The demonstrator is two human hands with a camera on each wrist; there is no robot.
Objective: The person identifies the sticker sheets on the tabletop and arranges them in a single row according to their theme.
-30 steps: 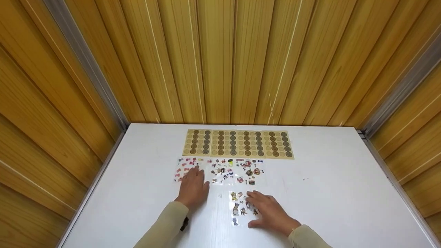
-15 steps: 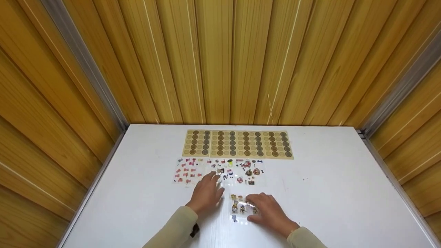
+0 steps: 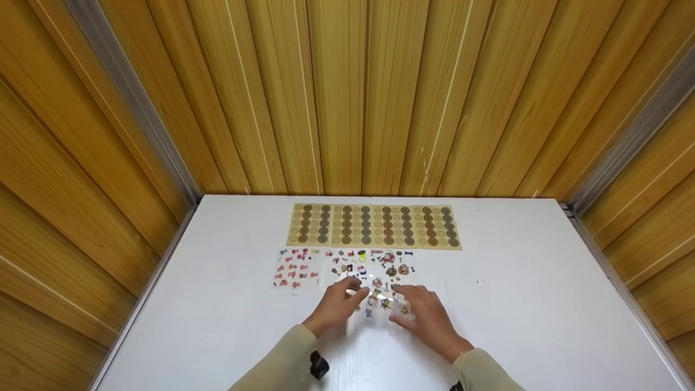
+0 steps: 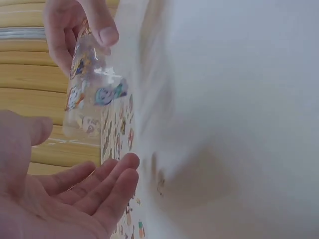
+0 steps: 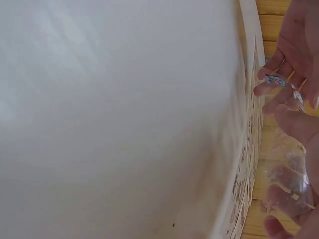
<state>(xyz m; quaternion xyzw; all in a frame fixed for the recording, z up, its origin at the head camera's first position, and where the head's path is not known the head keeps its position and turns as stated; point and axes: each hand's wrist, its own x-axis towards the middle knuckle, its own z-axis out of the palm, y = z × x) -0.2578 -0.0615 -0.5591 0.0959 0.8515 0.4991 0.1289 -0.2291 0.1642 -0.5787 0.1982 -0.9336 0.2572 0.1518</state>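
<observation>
A clear plastic sticker sheet (image 3: 384,304) with small cartoon animal figures hangs raised and bent above the table. My right hand (image 3: 429,320) pinches its right side between thumb and fingers; the left wrist view shows that grip on the sheet (image 4: 97,99) from across. My left hand (image 3: 334,307) is at the sheet's left side with thumb and fingers spread. In the left wrist view the left hand (image 4: 75,194) has extended fingers apart from the sheet. Beyond the hands lie a pink-figured sticker sheet (image 3: 296,269) and other clear sticker sheets (image 3: 399,266), partly covered by the raised one.
Tan sheets of round brown and grey stickers (image 3: 374,225) lie in a row near the back of the white table (image 3: 516,304). Wood-patterned panels (image 3: 347,98) enclose the back and sides. A black wrist device (image 3: 319,365) sits by the left sleeve.
My right hand has lifted the animal sticker sheet off the table and brought it forward. My left hand has left the pink-figured sheet and moved right, to beside the raised one.
</observation>
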